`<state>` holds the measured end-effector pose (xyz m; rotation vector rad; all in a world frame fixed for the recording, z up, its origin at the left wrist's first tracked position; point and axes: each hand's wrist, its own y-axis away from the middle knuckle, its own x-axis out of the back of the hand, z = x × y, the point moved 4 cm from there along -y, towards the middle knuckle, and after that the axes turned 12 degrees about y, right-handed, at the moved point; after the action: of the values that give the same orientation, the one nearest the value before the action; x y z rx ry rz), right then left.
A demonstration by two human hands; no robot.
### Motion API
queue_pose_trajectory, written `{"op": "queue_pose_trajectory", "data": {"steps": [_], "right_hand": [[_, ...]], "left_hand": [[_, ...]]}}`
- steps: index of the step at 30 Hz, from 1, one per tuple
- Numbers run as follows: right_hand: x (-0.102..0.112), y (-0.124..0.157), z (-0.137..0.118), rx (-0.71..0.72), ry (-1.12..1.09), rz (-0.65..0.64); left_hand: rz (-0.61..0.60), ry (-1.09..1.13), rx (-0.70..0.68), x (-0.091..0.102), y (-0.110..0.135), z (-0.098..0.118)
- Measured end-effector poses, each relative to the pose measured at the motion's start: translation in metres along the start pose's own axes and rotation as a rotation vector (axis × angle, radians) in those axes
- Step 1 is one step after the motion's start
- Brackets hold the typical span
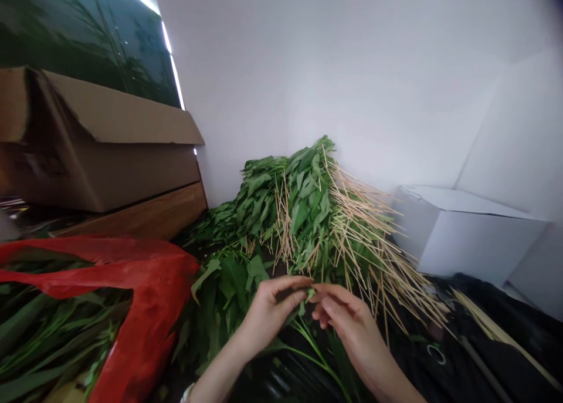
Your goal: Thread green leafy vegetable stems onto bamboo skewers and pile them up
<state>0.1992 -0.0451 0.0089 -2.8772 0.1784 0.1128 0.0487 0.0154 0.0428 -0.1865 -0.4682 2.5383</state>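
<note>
My left hand point(273, 310) is closed in a pinch on a small bit of green leaf point(309, 296), low in the middle of the view. My right hand point(349, 321) meets it there, thumb and fingers curled together at the same leaf. Exactly what lies between the right fingertips is partly hidden. Just below both hands run light green leafy stems point(320, 359) over a dark surface. Behind them rises a heap of green leaves point(303, 197) with many thin wooden skewers point(365, 227) sticking out to the right.
A red plastic bag point(153, 297) with long green leaves lies at left. Above it a cardboard box point(132, 162) stands open on a wooden ledge point(145, 215). At right are a white box point(470, 233), black cloth point(475, 344) and pale sticks point(497, 329). A white wall stands behind.
</note>
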Motion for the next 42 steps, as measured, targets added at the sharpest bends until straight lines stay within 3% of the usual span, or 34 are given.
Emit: {"op": "queue_pose_trajectory", "data": {"steps": [4, 7, 16, 23, 26, 30, 36, 42], "right_hand": [[0.015, 0.001, -0.005, -0.012, 0.102, 0.102], [0.019, 0.002, -0.007, -0.033, 0.202, 0.07], [0.013, 0.003, -0.019, -0.1, 0.409, -0.172], [0.027, 0.014, -0.033, -0.135, 1.096, -0.489], [0.022, 0.02, -0.019, -0.171, 1.355, -0.601], [0.011, 0.023, -0.005, -0.123, 1.621, -0.637], [0.002, 0.026, -0.002, -0.131, 1.689, -0.634], [0.003, 0.028, -0.001, -0.026, 1.688, -0.567]], "left_hand": [[0.154, 0.516, 0.175, 0.011, 0.001, -0.007], [0.201, 0.726, 0.254, 0.014, 0.0, -0.011], [0.189, 0.923, 0.257, 0.02, -0.002, -0.016], [0.299, 1.054, 0.262, 0.032, -0.006, -0.006], [0.316, 0.997, 0.173, 0.039, -0.006, 0.001], [0.342, 0.789, 0.107, 0.048, -0.005, 0.005], [0.292, 0.579, 0.059, 0.053, -0.006, 0.003], [0.307, 0.497, 0.011, 0.055, -0.004, 0.008]]}}
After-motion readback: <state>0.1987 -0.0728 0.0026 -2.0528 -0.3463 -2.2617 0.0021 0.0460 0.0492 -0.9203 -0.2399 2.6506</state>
